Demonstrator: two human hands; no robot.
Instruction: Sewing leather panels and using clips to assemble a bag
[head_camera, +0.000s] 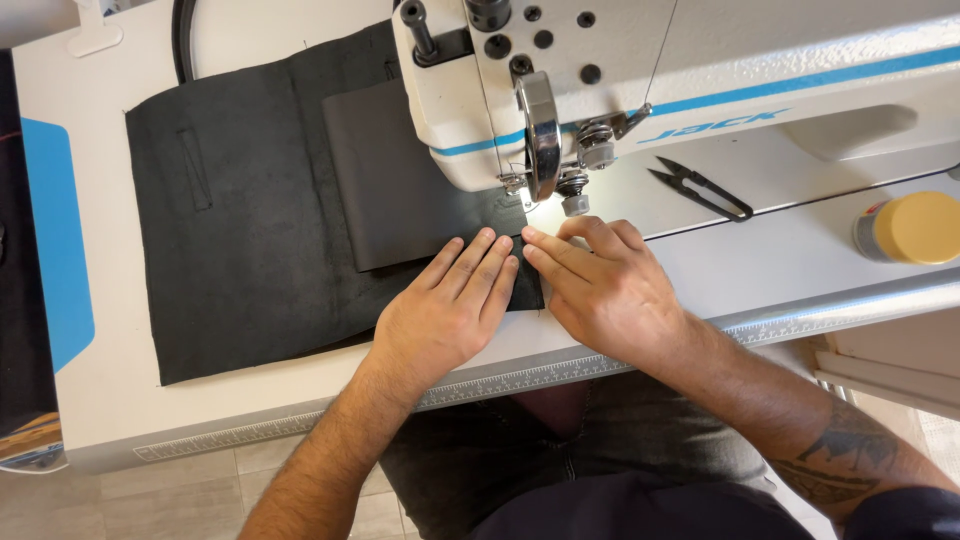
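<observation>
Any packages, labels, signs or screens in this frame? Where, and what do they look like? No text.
Jar: right edge of the sewing table, round, yellow lid, label partly visible on its side.
Maker's mark: on the white sewing machine arm, blue lettering under a blue stripe.
Blue panel: left end of the table, rounded, plain.
No screens or signs.

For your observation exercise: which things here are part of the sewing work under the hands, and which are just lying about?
In use: left hand, right hand, dark fabric, grey patch, sewing machine.
Lying about: thread snips, yellow-capped jar.
</observation>
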